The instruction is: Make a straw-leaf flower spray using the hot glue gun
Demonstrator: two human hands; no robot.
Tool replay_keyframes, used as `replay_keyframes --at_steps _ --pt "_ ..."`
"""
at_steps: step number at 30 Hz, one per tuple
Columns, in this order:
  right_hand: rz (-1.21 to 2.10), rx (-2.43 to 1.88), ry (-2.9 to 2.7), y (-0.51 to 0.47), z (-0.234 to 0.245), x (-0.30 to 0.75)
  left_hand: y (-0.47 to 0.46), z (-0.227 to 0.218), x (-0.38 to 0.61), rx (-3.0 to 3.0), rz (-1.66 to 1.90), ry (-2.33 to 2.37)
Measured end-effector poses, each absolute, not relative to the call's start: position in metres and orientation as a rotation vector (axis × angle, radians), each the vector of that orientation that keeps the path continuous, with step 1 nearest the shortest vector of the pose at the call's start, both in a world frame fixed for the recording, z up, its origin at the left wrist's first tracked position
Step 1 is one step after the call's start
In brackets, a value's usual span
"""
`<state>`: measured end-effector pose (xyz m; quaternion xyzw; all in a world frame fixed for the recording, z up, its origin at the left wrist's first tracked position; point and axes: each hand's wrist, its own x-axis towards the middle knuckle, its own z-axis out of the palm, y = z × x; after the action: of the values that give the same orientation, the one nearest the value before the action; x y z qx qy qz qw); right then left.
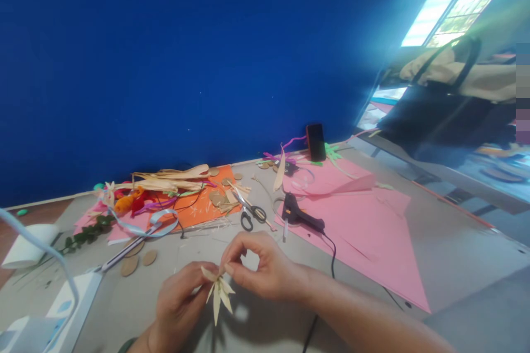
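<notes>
A pale, cream-coloured flower (218, 297) with several pointed petals hangs between my two hands, its petals spread downward. My left hand (182, 292) pinches it from the left, near its top. From the right, the thumb and forefinger of my right hand (263, 265) close on the flower's upper end. Fingers cover the spot where the petals join. Beyond my hands lie black-handled scissors (252, 215). A black hot glue gun (302, 215) rests on pink sheets to the right, its cord running toward me.
Dried husk strips (174, 179), an orange sheet (192, 207) and cardboard discs (129, 266) lie left of centre. A phone (316, 142) leans against the blue wall (186, 66). Pink paper (372, 231) covers the right side. At far right, a person's arm (488, 80) reaches by a dark bag (439, 116).
</notes>
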<state>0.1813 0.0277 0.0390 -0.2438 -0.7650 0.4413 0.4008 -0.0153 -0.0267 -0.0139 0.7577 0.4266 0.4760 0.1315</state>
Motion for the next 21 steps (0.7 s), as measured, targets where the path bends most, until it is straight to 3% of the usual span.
replay_keyframes --at_steps 13,21 --pt "1.241 -0.690 -1.912 0.0325 0.0432 0.1839 -0.0224 -0.0191 -0.0129 1.843 1.335 1.268" --pt "1.308 -0.751 -1.900 0.0365 0.0420 0.1810 -0.0220 -0.0177 -0.0112 1.918 1.367 1.177"
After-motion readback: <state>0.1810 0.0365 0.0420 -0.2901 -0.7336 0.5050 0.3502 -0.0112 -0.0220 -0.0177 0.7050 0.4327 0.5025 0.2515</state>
